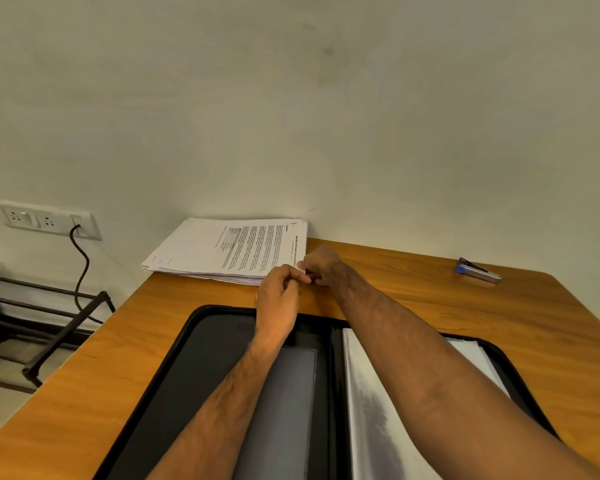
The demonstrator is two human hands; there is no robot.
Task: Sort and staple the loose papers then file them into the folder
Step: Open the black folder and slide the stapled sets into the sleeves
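Both hands meet at the near right corner of the papers (229, 249), stacked at the desk's (430, 306) far edge. Left hand (279, 292) and right hand (321, 266) pinch that corner. Thin, floppy sheets, so I'd peel from the corner and support underneath.

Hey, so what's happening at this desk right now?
A person is working at a wooden desk. Both hands meet at the near right corner of a stack of printed papers by the wall: the left hand and the right hand pinch that corner, apparently separating sheets. An open black folder with clear sleeves lies in front of the person, under the forearms. A stapler sits untouched off to the right.
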